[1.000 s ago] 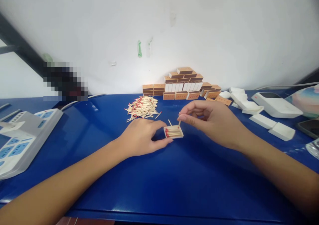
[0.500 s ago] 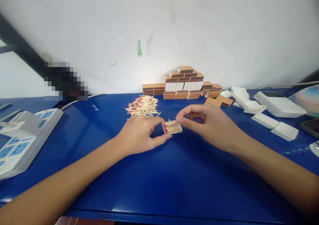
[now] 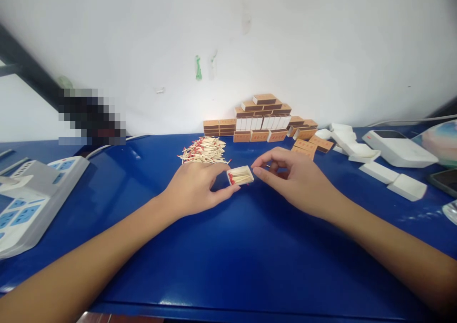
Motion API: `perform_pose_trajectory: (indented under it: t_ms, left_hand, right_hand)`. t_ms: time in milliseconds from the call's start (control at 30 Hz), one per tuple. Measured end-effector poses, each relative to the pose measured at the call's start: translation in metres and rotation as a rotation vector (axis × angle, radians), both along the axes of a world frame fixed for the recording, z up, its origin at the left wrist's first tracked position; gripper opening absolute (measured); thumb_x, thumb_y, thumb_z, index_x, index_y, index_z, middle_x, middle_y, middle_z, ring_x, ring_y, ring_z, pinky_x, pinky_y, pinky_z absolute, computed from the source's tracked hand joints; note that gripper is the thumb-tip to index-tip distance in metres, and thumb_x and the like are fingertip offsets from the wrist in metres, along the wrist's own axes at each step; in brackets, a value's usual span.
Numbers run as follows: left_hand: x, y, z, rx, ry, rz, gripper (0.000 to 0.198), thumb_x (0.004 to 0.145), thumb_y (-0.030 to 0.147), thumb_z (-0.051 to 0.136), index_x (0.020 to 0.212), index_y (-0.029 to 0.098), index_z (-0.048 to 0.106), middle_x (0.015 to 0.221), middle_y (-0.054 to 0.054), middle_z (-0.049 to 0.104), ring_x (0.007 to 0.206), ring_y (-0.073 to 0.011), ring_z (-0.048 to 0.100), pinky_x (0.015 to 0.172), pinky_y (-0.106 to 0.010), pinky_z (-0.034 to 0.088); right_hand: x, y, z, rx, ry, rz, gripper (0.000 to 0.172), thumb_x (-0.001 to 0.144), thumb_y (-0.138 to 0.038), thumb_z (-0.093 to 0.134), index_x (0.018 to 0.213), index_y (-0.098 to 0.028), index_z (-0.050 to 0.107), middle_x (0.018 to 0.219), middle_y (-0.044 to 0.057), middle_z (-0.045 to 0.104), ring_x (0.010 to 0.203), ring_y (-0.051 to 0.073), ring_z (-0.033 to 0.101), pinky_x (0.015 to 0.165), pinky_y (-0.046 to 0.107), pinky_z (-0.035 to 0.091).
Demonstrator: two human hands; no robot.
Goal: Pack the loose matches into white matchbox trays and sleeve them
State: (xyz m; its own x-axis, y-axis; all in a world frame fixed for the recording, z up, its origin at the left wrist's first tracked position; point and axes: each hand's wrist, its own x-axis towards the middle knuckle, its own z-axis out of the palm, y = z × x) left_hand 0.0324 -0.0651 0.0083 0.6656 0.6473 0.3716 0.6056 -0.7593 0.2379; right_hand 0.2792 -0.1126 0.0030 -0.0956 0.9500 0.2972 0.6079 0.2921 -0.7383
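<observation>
Between its thumb and fingers, my left hand point(image 3: 194, 187) grips a small white matchbox tray point(image 3: 250, 179). Matches point(image 3: 240, 176) with red heads lie in the tray, their heads toward the left. My right hand point(image 3: 285, 175) is just beyond the tray's right end, thumb and index fingertips pinched together; whether anything is between them is too small to make out. Behind my left hand a heap of loose matches point(image 3: 205, 149) rests on the blue table point(image 3: 228, 256).
Matchboxes point(image 3: 262, 106) are stacked against the wall. More matchbox sleeves point(image 3: 305, 145) lie at their right. Several empty white trays point(image 3: 378, 172) and a white device point(image 3: 400, 149) are scattered at right. A power strip point(image 3: 39, 199) stands on the left.
The tray has shifted slightly left and away from me with my left hand. A match that stood tilted near my right fingertips now lies in the tray, and those fingertips are apart from it.
</observation>
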Motion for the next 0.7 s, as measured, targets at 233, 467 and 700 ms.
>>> perform_pose_trajectory:
  t_ms: [233, 467, 700]
  left_hand:
    - [-0.006, 0.012, 0.01, 0.052, -0.055, 0.12, 0.04, 0.089, 0.054, 0.071, 0.105, 0.018, 0.078, 0.054, 0.005, 0.056, 0.049, -0.011, 0.05, 0.055, -0.026, 0.033]
    - [-0.01, 0.018, 0.008, 0.032, -0.02, 0.099, 0.04, 0.09, 0.053, 0.071, 0.109, 0.018, 0.078, 0.055, 0.004, 0.059, 0.051, -0.0123, 0.053, 0.057, -0.027, 0.035]
    - [-0.01, 0.019, 0.004, -0.028, -0.006, 0.092, 0.039, 0.09, 0.053, 0.071, 0.109, 0.02, 0.078, 0.055, 0.005, 0.059, 0.052, -0.0121, 0.055, 0.057, -0.026, 0.035]
  right_hand:
    - [-0.006, 0.012, -0.01, 0.027, -0.259, -0.066, 0.022, 0.092, -0.04, 0.068, 0.08, -0.022, 0.07, 0.079, 0.003, 0.065, 0.069, 0.018, 0.056, 0.066, 0.035, 0.044]
    - [-0.004, 0.029, -0.01, 0.063, -0.338, 0.296, 0.021, 0.099, -0.015, 0.048, 0.097, -0.021, 0.068, 0.107, 0.009, 0.06, 0.092, 0.021, 0.061, 0.082, 0.035, 0.047]
    - [0.026, 0.032, -0.006, -0.091, -0.392, 0.36, 0.016, 0.1, -0.035, 0.058, 0.092, -0.023, 0.066, 0.098, 0.005, 0.06, 0.082, 0.019, 0.057, 0.072, 0.033, 0.044]
